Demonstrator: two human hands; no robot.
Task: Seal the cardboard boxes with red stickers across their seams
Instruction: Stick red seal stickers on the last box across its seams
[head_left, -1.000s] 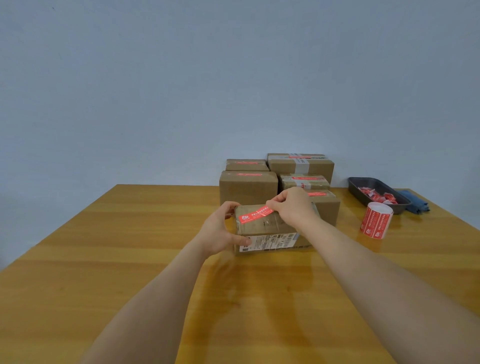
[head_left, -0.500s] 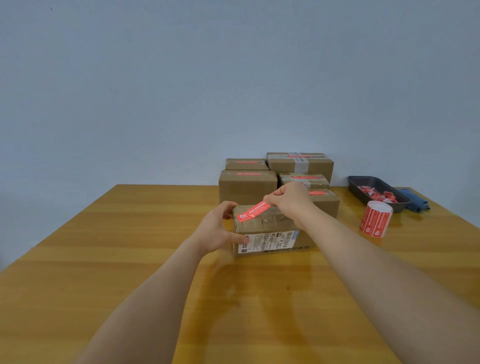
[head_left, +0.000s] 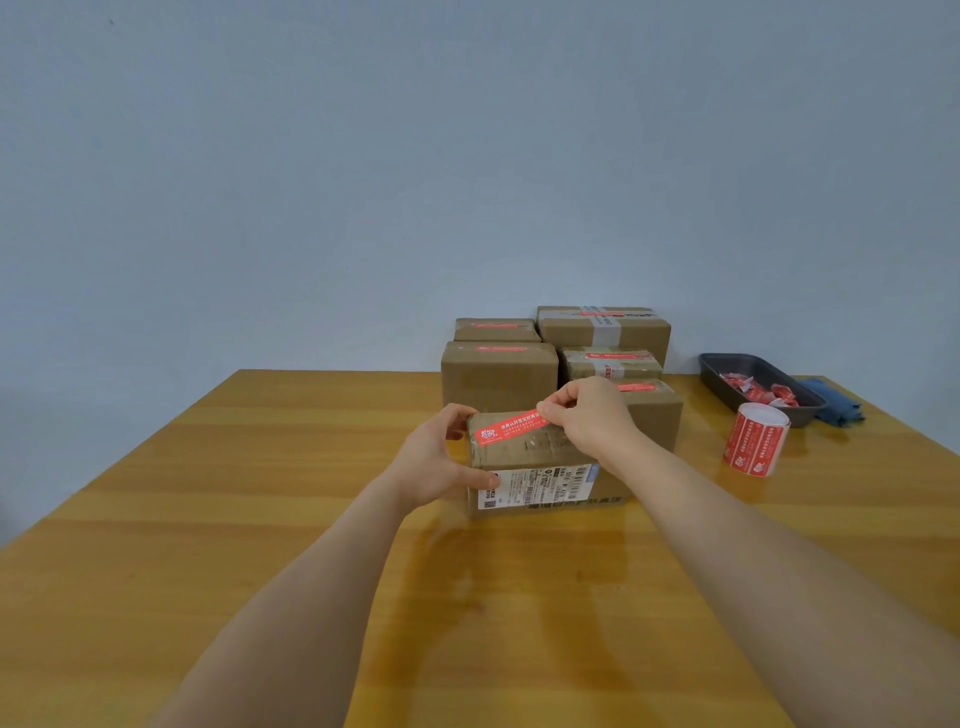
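A pale blue-grey wall (head_left: 363, 182) fills the upper half of the view, and below it a yellow wooden table (head_left: 208, 519) runs toward the camera. At the far side of the table stand five cardboard boxes (head_left: 498, 374) packed close together, some stacked, each with a red sticker on its top. Just in front of them sits a smaller box (head_left: 535, 467) with a white shipping label (head_left: 537, 486) on its near face. The left hand (head_left: 434, 462) grips this box at its left end, thumb pressed on the near face over the label's corner and fingers curled over the top edge. The right hand (head_left: 587, 415) is above the box's top right part, its thumb and forefinger pinching the right end of a red sticker (head_left: 511, 426). The sticker lies slanted across the top left of the box; its left end seems to touch the cardboard, though the angle makes that hard to judge. Well to the right stands a roll of red stickers (head_left: 756, 439), upright on the table. Behind it is a dark tray (head_left: 727, 374) holding crumpled red and white scraps (head_left: 758, 392), with a blue cloth (head_left: 836, 408) just beside the tray's right side.
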